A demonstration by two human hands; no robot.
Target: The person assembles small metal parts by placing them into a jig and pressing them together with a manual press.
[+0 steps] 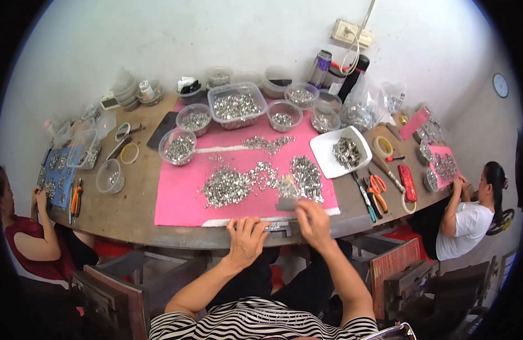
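At the near edge of the pink mat [179,198], my left hand [246,241] is closed, fingers curled over a grey metal bar-like tool [279,227]. My right hand [314,222], to its right, pinches a flat grey strip [285,204] just above the tool. Beyond my hands, small shiny metal pieces lie in a broad heap [226,187] on the left and a taller heap [306,177] on the right. A thinner scatter joins the heaps. What exactly sits in the metal tool is too small to make out.
A white tray [322,150] of metal parts stands right of the mat. Pliers [377,195], cutters [364,195] and a red case [407,182] lie further right. Behind are a rectangular tub [237,119] and several round tubs. One person [32,241] works at left, another [462,218] at right.
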